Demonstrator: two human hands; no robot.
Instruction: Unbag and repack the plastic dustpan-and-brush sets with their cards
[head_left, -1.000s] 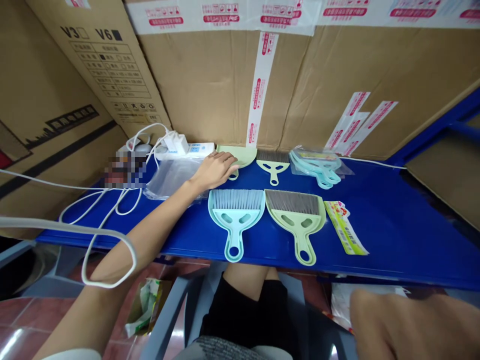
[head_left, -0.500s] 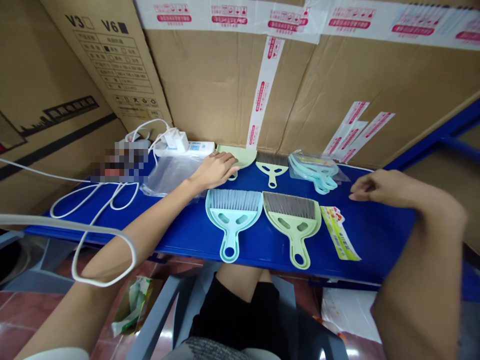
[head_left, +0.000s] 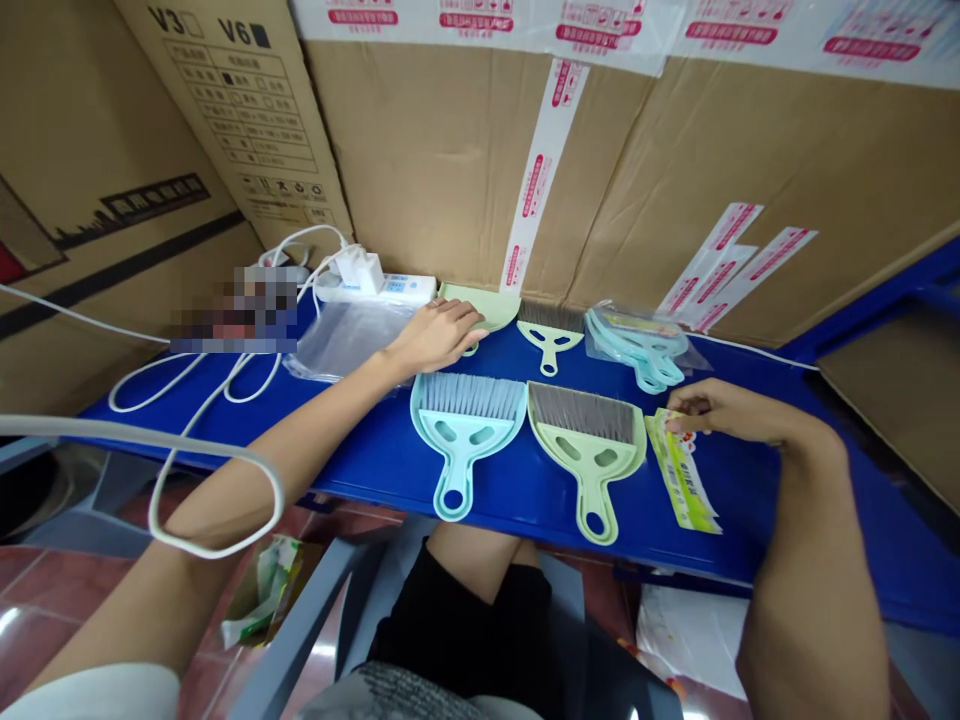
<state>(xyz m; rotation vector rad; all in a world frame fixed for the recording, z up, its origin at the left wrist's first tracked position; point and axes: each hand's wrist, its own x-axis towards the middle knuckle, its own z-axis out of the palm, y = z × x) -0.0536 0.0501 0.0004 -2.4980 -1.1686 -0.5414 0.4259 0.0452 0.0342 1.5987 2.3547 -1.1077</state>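
Just right of the front green dustpan set (head_left: 592, 455), the upper end of a printed card (head_left: 686, 485) is touched by the fingertips of the right hand (head_left: 716, 408). Its fingers are curled and drawn narrow; whether the card is gripped cannot be told. Beyond and to the left of the green set, the left hand (head_left: 436, 335) is laid over a second green dustpan (head_left: 501, 308), its fingers close together and slightly bent; a firm hold cannot be confirmed.

Just left of the green set, a light-blue dustpan set (head_left: 466, 435) is placed, its brush likewise nested in its pan. Behind the green set, a loose green brush (head_left: 550, 332) is seen, with light-blue pieces in clear wrapping (head_left: 641, 345) to the rear right. Farther left and behind, clear plastic bags (head_left: 349, 338) are spread before a white power strip (head_left: 409, 290). All are borne by a blue table (head_left: 517, 490), backed beyond the green set by taped cardboard (head_left: 450, 150).
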